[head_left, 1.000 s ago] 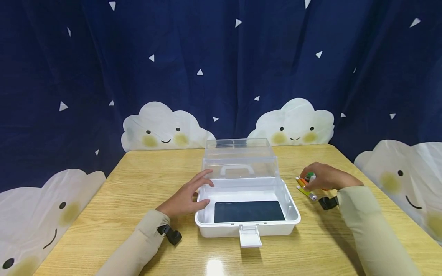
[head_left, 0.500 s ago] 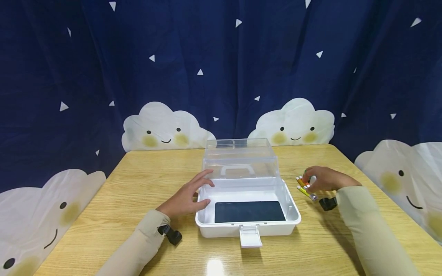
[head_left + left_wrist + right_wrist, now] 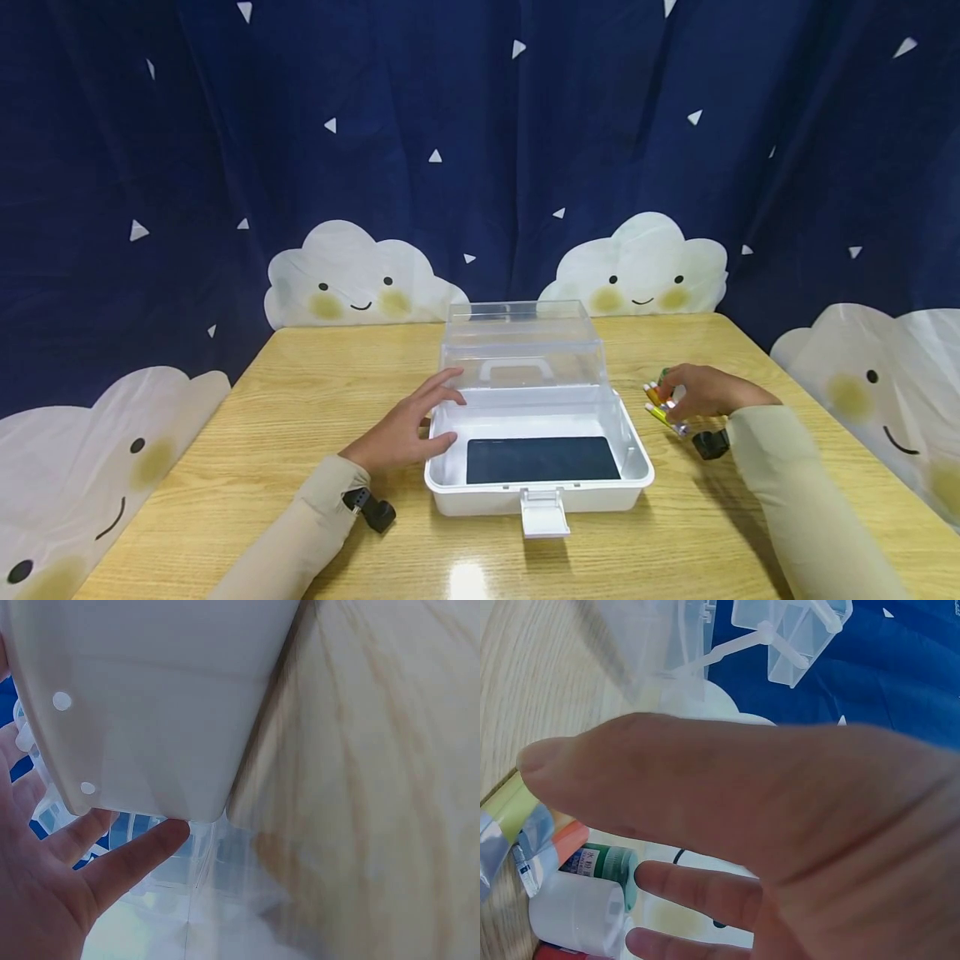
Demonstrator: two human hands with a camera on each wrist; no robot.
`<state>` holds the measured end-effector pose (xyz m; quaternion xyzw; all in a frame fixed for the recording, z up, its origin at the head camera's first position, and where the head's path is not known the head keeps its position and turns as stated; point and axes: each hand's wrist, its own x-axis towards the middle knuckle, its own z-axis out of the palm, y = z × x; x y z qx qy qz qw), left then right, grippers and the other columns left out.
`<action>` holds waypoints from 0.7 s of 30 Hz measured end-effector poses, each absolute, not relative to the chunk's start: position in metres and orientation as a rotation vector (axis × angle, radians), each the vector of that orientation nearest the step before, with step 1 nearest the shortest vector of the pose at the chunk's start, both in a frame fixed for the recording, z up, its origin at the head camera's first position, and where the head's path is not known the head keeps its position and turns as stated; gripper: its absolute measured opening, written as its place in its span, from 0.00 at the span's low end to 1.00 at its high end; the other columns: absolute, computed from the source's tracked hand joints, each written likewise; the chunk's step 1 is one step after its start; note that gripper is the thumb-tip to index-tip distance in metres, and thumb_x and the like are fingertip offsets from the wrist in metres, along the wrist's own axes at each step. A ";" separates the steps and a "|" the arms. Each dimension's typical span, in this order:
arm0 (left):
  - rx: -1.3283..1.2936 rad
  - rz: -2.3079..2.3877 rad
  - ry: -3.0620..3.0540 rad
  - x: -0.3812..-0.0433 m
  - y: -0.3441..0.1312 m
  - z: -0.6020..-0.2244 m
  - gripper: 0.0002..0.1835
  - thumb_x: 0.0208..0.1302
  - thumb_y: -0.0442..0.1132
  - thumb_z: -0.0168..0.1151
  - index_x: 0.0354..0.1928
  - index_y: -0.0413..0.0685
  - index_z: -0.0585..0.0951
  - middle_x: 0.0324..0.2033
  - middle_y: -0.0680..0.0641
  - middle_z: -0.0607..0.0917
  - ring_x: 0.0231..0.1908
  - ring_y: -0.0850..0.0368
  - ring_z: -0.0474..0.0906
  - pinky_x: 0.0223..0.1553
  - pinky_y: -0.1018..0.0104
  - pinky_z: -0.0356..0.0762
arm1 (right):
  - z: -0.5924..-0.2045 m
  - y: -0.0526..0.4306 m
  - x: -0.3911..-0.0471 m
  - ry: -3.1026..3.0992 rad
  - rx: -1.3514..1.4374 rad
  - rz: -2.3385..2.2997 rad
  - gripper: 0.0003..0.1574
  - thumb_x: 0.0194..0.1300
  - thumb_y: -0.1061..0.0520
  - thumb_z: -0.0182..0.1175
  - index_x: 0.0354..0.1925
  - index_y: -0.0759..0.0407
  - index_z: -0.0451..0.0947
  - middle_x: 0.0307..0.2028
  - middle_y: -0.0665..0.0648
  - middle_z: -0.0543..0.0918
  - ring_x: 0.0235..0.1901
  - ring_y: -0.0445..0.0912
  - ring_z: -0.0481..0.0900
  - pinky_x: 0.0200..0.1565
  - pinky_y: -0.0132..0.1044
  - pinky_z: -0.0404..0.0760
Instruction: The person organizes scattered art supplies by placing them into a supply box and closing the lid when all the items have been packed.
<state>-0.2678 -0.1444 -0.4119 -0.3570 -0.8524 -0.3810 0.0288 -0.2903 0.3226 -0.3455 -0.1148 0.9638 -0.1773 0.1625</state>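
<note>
While the yellow tube (image 3: 510,808) is located on the surface (image 3: 330,367) to the right of the white box (image 3: 480,502), the thumb of the right hand (image 3: 708,390) is placed at its near end. Beside it, an orange tube (image 3: 571,840), a green bottle (image 3: 613,864) and a white cylinder (image 3: 577,911) are grouped. Thumb and visible fingers are set apart; whether any item is pinched cannot be told. At the box's left rim, the left hand (image 3: 408,429) is rested with fingers spread wide. Opening of the box is judged complete: the clear lid (image 3: 525,333) is raised and the latch (image 3: 544,518) is lowered. A dark panel (image 3: 542,460) is seen on its floor. Handling of the tubes is judged incomplete, since they are positioned outside the box. Compared with the earlier frame, the right hand has been shifted slightly toward the near edge; box and left hand are unchanged.
</note>
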 end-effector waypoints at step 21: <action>-1.130 -1.171 -2.614 -0.268 -0.145 -0.409 0.20 0.61 0.46 0.64 0.55 0.68 0.71 0.73 0.63 0.51 0.69 0.53 0.58 0.51 0.60 0.78 | -0.357 0.316 -0.294 2.914 -0.632 -0.273 0.11 0.44 0.61 0.67 0.32 0.57 0.84 0.37 0.58 0.74 0.34 0.50 0.71 0.33 0.40 0.74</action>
